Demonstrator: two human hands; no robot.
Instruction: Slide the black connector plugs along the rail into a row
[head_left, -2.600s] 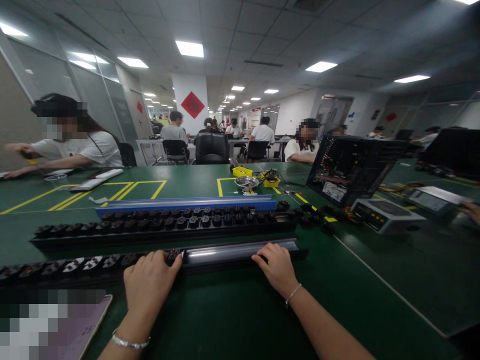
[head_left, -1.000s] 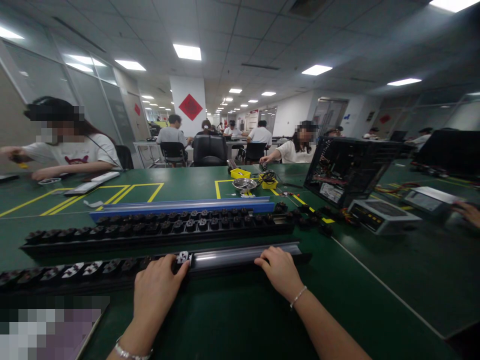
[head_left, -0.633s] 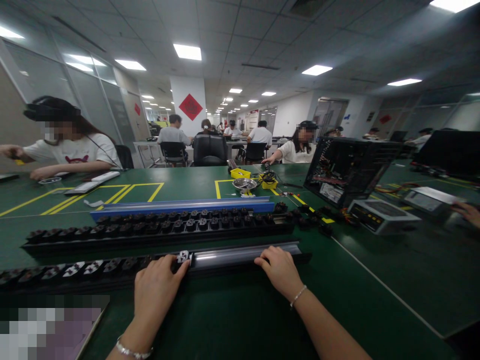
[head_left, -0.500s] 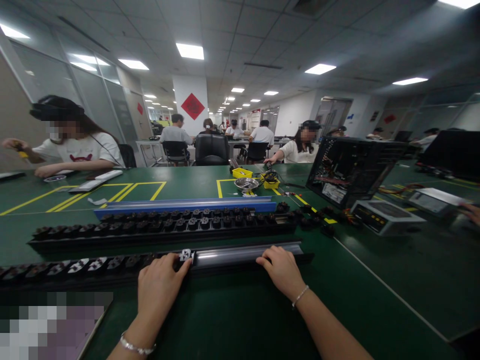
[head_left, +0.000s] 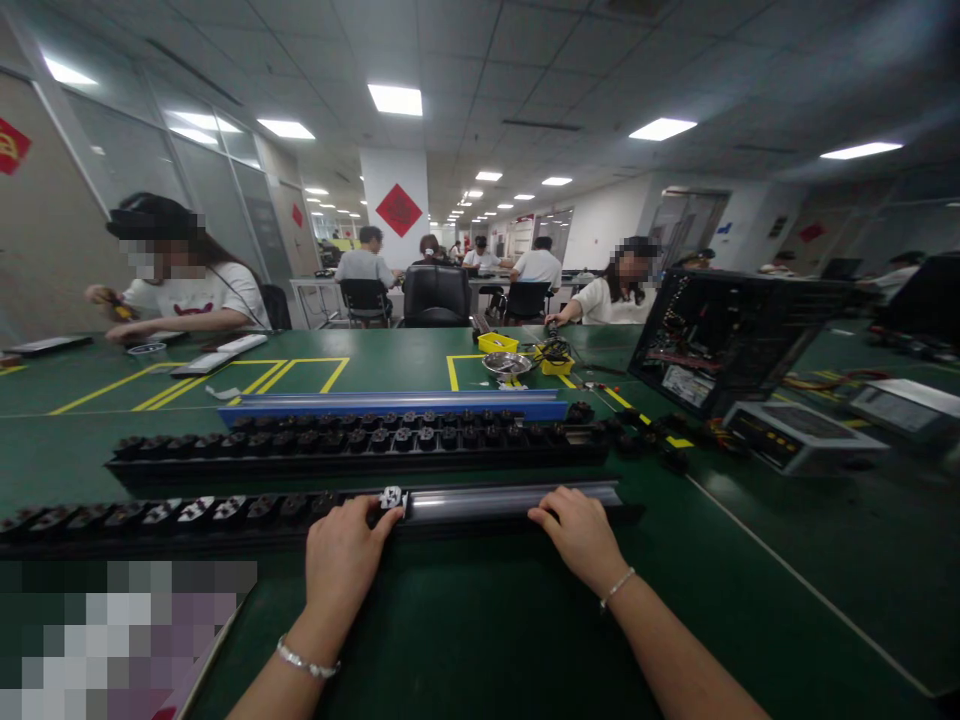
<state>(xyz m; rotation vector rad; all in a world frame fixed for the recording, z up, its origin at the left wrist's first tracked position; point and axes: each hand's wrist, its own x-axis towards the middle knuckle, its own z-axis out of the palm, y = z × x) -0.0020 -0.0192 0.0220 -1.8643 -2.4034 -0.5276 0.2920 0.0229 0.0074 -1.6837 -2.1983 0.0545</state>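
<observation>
In front of me lies a long black power strip rail (head_left: 480, 505), with a row of dark socket modules along its left part and a bare shiny channel on its right part. My left hand (head_left: 341, 560) is closed at the end of that row, thumb and fingers on a lighter-looking socket module (head_left: 392, 497). Farther right, my right hand (head_left: 581, 540) grips the rail, thumb at the near side and fingers over the top. Its fingertips are partly hidden.
Behind it lie a second rail of sockets (head_left: 360, 465) and a blue rail (head_left: 300, 399). Loose black sockets (head_left: 637, 437), a metal bowl (head_left: 505, 366) and yellow bins (head_left: 498, 343) stand beyond. At right are an open computer case (head_left: 742, 340) and a power supply (head_left: 806, 440). Co-workers sit across the table.
The camera has turned slightly left, so the scene sits farther right in view. Both hands keep their places on the rail. The co-worker at left has brought a raised hand lower and inward.
</observation>
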